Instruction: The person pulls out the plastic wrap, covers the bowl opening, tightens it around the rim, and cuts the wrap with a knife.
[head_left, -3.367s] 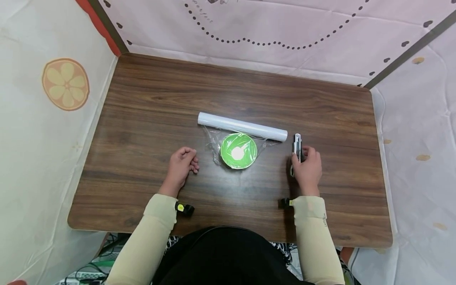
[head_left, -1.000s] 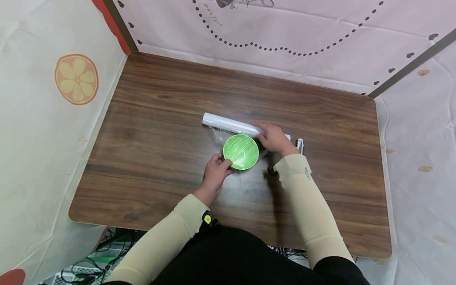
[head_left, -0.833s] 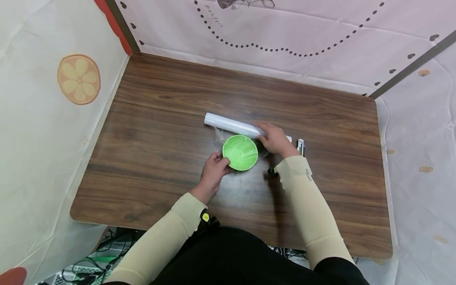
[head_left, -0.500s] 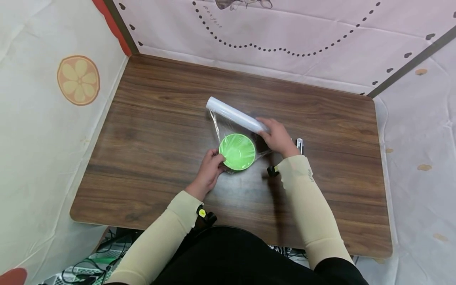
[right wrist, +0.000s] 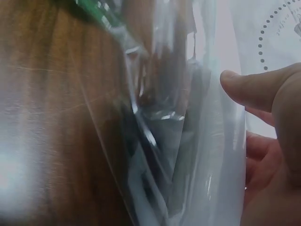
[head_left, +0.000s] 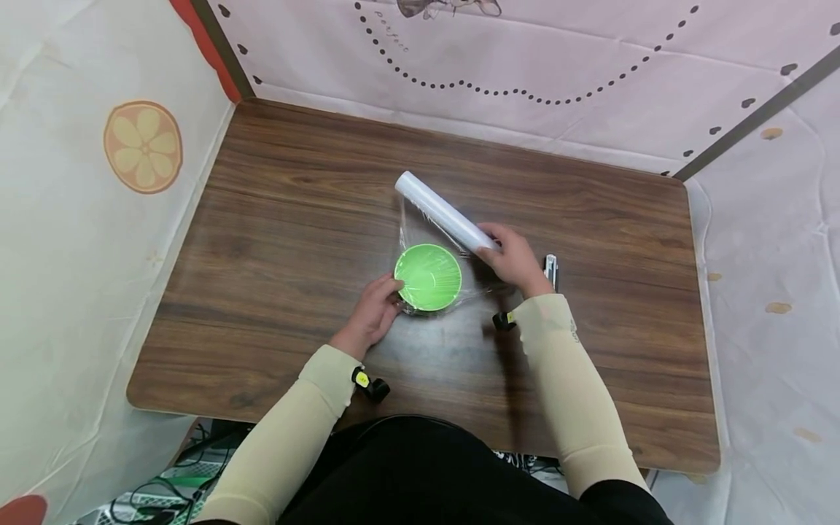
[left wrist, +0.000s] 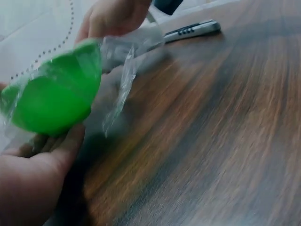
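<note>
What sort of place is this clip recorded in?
Probably a small makeshift booth for recording tabletop work. Printed sheeting surrounds the wood-grain table at the back and both sides, and the person wears small black wrist cameras. The wider room isn't visible.

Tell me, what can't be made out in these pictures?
Head view: the near end of the white roll, covered by the right hand.
Head view: the lower end of the cutter, behind the right sleeve.
Head view: part of the left hand, hidden by the green bowl.
Right wrist view: most of the green bowl, cut off by the top edge.
</note>
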`<act>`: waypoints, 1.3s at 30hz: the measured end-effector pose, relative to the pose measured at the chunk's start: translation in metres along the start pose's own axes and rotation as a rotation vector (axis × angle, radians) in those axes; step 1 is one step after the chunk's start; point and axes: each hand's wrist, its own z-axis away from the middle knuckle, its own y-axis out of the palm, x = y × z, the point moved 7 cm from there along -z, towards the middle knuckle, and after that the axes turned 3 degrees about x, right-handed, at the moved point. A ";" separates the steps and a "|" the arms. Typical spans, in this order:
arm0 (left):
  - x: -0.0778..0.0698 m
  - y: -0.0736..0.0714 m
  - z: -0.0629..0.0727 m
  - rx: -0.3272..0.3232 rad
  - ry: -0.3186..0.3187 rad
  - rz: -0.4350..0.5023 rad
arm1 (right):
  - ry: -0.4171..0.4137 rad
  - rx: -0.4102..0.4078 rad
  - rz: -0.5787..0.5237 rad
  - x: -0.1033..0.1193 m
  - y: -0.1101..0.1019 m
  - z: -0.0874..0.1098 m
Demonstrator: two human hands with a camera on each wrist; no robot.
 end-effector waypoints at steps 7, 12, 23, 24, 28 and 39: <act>-0.005 -0.009 -0.007 0.131 0.006 -0.033 | 0.020 -0.062 -0.026 -0.006 0.006 0.010; -0.011 -0.015 -0.016 0.115 -0.076 -0.127 | 0.053 -0.136 0.022 -0.007 0.009 0.022; -0.032 -0.020 -0.037 0.064 -0.155 -0.261 | 0.151 -0.260 0.000 -0.009 0.012 0.049; -0.034 -0.021 -0.039 0.066 -0.159 -0.285 | 0.161 -0.265 -0.015 -0.010 0.013 0.051; -0.040 -0.022 -0.048 0.092 -0.182 -0.387 | 0.210 -0.252 -0.069 -0.013 0.019 0.060; -0.058 -0.014 -0.060 0.036 -0.088 -0.838 | 0.149 -0.225 -0.095 -0.021 0.032 0.076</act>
